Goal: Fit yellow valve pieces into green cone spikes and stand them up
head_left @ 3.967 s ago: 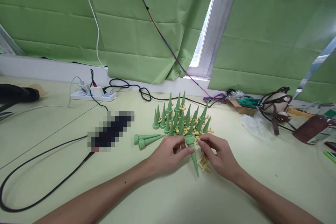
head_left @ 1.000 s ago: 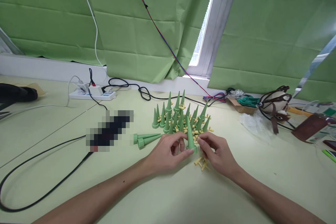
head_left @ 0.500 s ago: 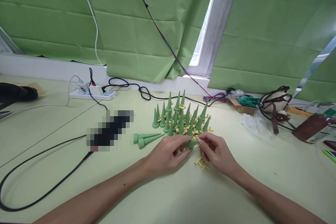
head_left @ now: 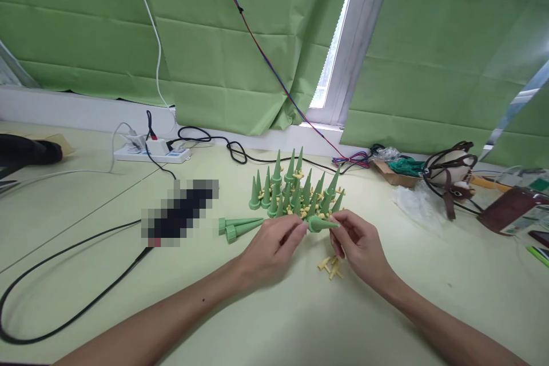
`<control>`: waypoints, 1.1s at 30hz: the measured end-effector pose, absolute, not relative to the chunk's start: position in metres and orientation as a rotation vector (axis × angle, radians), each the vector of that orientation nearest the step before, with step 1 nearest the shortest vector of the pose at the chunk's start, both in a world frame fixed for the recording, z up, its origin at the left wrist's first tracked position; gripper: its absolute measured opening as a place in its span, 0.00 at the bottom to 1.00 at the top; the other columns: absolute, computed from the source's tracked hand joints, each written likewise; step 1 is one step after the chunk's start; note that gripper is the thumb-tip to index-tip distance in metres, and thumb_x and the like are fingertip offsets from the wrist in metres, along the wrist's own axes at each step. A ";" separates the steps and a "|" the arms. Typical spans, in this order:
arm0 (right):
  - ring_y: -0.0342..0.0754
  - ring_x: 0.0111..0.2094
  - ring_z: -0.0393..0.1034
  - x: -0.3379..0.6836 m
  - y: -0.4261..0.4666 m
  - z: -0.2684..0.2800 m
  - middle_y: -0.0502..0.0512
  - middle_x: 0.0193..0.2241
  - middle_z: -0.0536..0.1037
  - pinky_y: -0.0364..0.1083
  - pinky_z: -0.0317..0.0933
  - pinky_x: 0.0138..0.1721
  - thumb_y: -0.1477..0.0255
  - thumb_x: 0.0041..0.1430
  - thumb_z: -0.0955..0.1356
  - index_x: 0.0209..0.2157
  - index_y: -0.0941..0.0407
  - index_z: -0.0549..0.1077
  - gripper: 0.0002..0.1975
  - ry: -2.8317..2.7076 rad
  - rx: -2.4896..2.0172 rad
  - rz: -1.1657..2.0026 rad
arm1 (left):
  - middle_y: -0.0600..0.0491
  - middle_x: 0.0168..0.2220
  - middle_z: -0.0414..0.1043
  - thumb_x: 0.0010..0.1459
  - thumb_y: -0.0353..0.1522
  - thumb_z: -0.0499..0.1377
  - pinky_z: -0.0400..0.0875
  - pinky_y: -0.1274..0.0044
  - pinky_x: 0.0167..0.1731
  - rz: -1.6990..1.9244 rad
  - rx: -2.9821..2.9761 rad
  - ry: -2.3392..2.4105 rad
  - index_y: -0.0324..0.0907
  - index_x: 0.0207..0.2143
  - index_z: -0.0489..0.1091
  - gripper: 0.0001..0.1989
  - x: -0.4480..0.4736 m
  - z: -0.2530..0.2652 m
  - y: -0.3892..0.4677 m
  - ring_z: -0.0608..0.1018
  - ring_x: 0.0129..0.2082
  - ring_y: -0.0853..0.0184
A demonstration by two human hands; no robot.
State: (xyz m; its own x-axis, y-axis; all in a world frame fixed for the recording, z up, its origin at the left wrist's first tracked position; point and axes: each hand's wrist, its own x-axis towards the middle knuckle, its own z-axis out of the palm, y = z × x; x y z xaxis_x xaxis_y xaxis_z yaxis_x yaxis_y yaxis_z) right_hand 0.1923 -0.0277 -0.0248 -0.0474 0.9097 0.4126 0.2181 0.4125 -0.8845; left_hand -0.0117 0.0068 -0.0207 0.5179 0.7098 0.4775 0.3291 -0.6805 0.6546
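Between my hands a green plastic watering spike (head_left: 318,224) lies sideways, its wide cap end to the left and its tip to the right. My left hand (head_left: 274,243) is closed, with thumb and fingertips pinched at the cap end. At the tip, my right hand (head_left: 358,243) is closed around the narrow part, its fingertips partly hidden. Just beyond stands a cluster of upright green spikes (head_left: 306,186), many fitted with small yellow valves. Two more loose spikes (head_left: 240,229) lie left of my left hand. Several yellow valves (head_left: 332,267) lie below my right hand.
A power strip (head_left: 171,156) and a black cable (head_left: 235,148) run along the back. A blurred dark object (head_left: 180,214) with a cable lies at left. At right are a cardboard box (head_left: 397,174), plastic bag (head_left: 418,206), and brown case (head_left: 508,209).
The spike between my hands has turned sideways, its tip now pointing right. My left hand has drawn back to its cap end, and my right hand has moved slightly right.
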 end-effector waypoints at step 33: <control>0.41 0.18 0.58 0.193 -0.031 -0.028 0.44 0.18 0.64 0.42 0.56 0.21 0.65 0.70 0.62 0.35 0.56 0.70 0.12 -1.708 -1.034 0.700 | 0.60 0.21 0.57 0.63 0.46 0.56 0.54 0.79 0.24 0.828 2.246 0.920 0.40 0.24 0.60 0.21 -0.010 -0.020 0.009 0.61 0.22 0.73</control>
